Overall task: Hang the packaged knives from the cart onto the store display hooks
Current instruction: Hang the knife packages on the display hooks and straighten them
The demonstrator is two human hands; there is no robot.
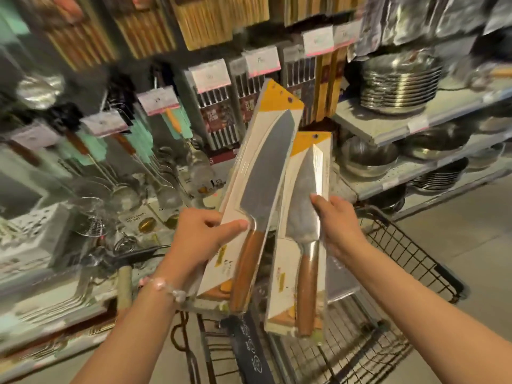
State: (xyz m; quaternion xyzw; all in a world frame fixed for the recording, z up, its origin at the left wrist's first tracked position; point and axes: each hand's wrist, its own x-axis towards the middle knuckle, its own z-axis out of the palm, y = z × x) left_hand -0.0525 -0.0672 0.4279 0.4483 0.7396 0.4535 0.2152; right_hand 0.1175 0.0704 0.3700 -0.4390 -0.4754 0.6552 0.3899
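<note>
My left hand (203, 234) grips a packaged knife (263, 173) with a wide grey blade, a wooden handle and a yellow card top with hang holes. It tilts up and to the right, its top near the hanging display packs. My right hand (336, 225) holds a second, smaller packaged knife (304, 217) of the same style, more upright, just right of the first. Both packs are above the black wire cart (410, 261). Another flat pack (342, 278) lies in the cart behind my right hand.
Display hooks with price tags (212, 74) carry cutlery packs, skimmers (122, 151) and chopsticks across the left and centre. Shelves at the right hold stacked steel plates (399, 81) and bowls (368, 157). The floor shows at the lower right.
</note>
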